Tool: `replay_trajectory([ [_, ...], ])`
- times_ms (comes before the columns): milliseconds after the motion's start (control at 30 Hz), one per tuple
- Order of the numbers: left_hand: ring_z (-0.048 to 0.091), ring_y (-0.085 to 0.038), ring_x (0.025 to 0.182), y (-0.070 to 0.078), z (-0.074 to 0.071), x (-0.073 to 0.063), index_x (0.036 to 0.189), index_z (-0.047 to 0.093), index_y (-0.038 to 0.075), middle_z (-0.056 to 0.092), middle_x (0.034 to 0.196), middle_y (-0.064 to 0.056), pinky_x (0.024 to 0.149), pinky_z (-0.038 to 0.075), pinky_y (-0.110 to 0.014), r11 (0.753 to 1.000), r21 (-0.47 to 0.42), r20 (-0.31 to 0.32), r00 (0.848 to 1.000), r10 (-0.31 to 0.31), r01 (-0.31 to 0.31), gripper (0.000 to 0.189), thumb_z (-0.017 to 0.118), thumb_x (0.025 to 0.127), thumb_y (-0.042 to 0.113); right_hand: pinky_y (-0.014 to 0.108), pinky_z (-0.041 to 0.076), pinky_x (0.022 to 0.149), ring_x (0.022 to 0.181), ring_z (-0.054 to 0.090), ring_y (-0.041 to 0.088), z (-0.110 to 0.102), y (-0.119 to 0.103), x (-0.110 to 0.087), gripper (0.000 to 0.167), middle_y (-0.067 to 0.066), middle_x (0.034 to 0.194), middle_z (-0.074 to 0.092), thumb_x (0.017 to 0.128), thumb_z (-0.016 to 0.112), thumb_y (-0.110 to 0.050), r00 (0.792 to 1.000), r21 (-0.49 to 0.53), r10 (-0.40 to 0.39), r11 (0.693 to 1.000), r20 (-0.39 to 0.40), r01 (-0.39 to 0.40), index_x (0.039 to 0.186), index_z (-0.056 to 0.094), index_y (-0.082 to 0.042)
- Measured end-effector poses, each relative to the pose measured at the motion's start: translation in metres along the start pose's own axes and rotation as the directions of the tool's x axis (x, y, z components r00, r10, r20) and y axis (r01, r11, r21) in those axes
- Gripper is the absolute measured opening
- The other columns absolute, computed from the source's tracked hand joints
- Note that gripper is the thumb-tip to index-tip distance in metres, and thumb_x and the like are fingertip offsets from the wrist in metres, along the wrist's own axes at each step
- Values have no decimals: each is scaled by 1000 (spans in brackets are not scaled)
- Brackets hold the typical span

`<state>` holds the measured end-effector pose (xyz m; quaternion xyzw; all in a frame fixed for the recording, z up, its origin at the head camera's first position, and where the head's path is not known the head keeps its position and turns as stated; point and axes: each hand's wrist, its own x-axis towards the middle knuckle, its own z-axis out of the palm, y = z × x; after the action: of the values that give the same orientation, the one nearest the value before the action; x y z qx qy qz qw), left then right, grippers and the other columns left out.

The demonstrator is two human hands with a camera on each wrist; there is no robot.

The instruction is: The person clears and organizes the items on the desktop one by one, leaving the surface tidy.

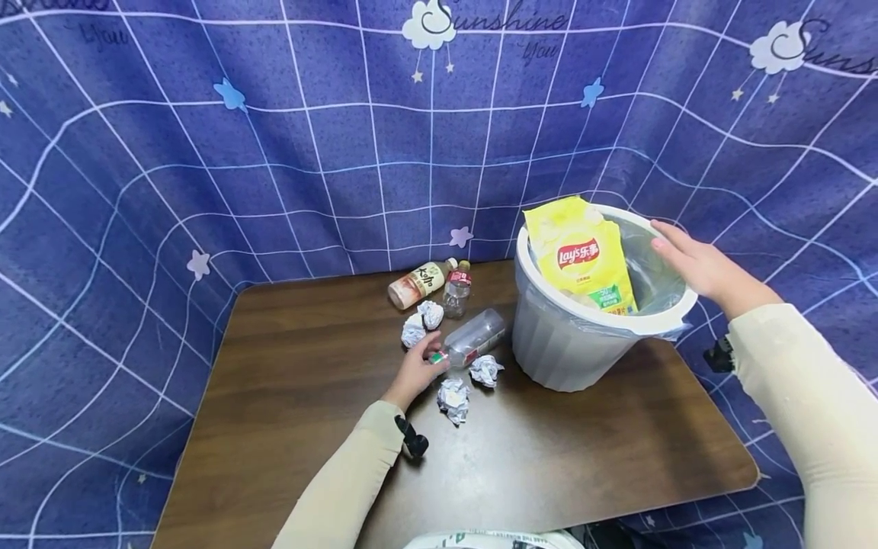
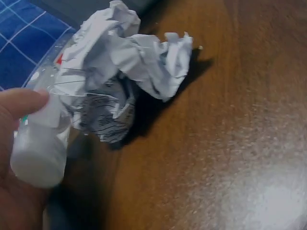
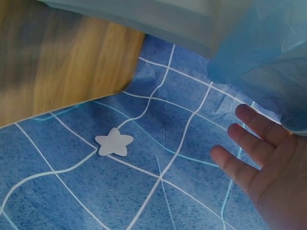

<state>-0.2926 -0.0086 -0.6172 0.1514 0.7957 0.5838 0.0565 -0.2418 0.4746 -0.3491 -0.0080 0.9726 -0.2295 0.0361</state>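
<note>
My left hand (image 1: 420, 370) grips a clear plastic bottle (image 1: 476, 338) at its neck end; the bottle lies on its side on the table. In the left wrist view the thumb crosses the neck of this bottle (image 2: 41, 148), beside crumpled paper (image 2: 115, 72). At the right, my right hand (image 1: 709, 267) is at the rim of a white trash bin (image 1: 562, 358), its fingers extended. Its spread fingers also appear in the right wrist view, below the bin's bluish liner (image 3: 259, 52). A yellow Lay's chip bag (image 1: 583, 259) stands partly inside the bin.
Behind the clear bottle are a brown-and-cream drink bottle (image 1: 421, 284) and a small red-labelled bottle (image 1: 457, 290). Crumpled paper balls (image 1: 453, 400) lie around the left hand. A blue patterned curtain (image 1: 309, 168) surrounds the wooden table (image 1: 295, 396). A white item (image 1: 494, 540) shows at the front edge.
</note>
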Motion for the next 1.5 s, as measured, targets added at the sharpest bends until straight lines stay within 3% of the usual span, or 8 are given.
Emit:
replay_trajectory([
  [100, 58, -35, 119, -3, 2, -3, 139, 56, 0, 64, 128, -21, 105, 45, -47, 998, 52, 15, 1000, -25, 24, 61, 78, 82, 1, 75, 21, 108, 138, 22, 64, 1, 0, 0, 70, 31, 161, 17, 107, 21, -55, 1000, 2, -1, 1000, 7, 1, 163, 8, -16],
  [333, 61, -31, 113, -7, 3, -3, 131, 63, 3, 67, 125, -18, 99, 49, -42, 999, 51, -14, 1000, -15, 16, 53, 81, 81, 6, 76, 22, 107, 136, 25, 65, 1, 1, -1, 69, 33, 160, 20, 107, 22, -52, 1000, 5, -12, 1000, -11, 12, 163, 10, -14],
  [633, 64, -25, 97, -7, 1, -1, 113, 72, 5, 72, 107, -12, 88, 51, -35, 997, 33, -126, 989, 79, -75, 38, 81, 76, 7, 76, 23, 107, 136, 25, 65, -1, -2, 0, 69, 34, 159, 20, 107, 21, -53, 1000, 1, -10, 1000, -11, 10, 163, 9, -14],
  [800, 63, -22, 95, 4, -8, 2, 114, 73, 7, 71, 108, -12, 84, 52, -32, 1000, -14, -139, 990, 4, -6, 39, 83, 77, 7, 77, 22, 107, 136, 23, 66, -1, -2, -1, 70, 33, 160, 18, 107, 21, -54, 1000, 5, 9, 1000, -5, -9, 163, 7, -14],
  [900, 62, -23, 97, 9, -15, 6, 114, 73, 7, 70, 111, -14, 86, 50, -32, 1000, -5, -155, 988, -1, 0, 39, 84, 77, 7, 76, 21, 107, 137, 22, 66, -1, -2, -1, 71, 33, 160, 17, 107, 20, -54, 1000, 5, 13, 1000, -4, -13, 163, 7, -14],
  [1067, 61, -25, 104, 26, -28, 10, 114, 74, 7, 70, 115, -14, 92, 48, -36, 999, 22, -184, 982, 46, -43, 38, 84, 77, 9, 76, 22, 107, 136, 24, 65, 0, -2, -2, 70, 35, 159, 19, 107, 20, -53, 1000, 4, 4, 1000, 1, -4, 163, 7, -13],
  [1300, 62, -26, 99, 58, -47, 24, 115, 73, 8, 70, 117, -15, 86, 51, -33, 997, -6, -234, 969, 78, -82, 38, 84, 78, 11, 75, 22, 107, 136, 24, 66, 0, -2, -4, 70, 35, 158, 20, 107, 20, -53, 1000, -2, 0, 1000, -1, 0, 163, 8, -13],
  [1500, 61, -24, 103, 98, -65, 38, 115, 72, 5, 68, 122, -14, 84, 51, -26, 988, -44, -276, 952, 131, -148, 36, 83, 81, 10, 75, 22, 109, 137, 24, 65, 0, -2, -3, 70, 34, 159, 20, 107, 21, -53, 1000, -3, -3, 1000, -6, 3, 163, 8, -13],
])
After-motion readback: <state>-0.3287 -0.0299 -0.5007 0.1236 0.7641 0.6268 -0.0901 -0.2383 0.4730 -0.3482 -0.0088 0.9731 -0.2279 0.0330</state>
